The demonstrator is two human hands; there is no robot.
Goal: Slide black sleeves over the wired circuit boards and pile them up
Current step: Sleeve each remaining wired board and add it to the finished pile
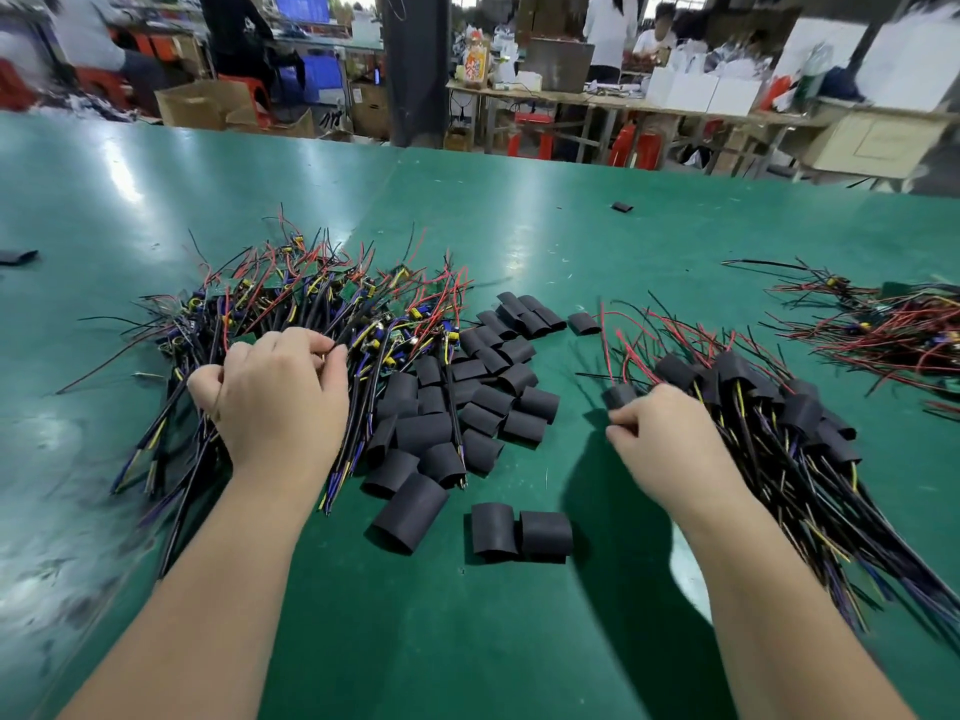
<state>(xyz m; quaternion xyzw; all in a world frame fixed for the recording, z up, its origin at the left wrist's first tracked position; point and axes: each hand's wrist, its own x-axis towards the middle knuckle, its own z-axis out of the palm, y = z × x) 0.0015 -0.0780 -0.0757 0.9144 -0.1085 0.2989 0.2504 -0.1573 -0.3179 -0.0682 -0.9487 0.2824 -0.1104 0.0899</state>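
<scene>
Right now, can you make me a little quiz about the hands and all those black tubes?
1. True or false: the loose black sleeves lie between the left hand and the right hand.
2. Which hand grips wires in the pile of bare boards? A) left B) right
3. Fill in: the right hand pinches one of the sleeved boards, which lie on a ____ table.

Key: 1 true; 2 A; 3 green.

matt black sleeves [470,402] lie on a glossy green table [597,262].
</scene>
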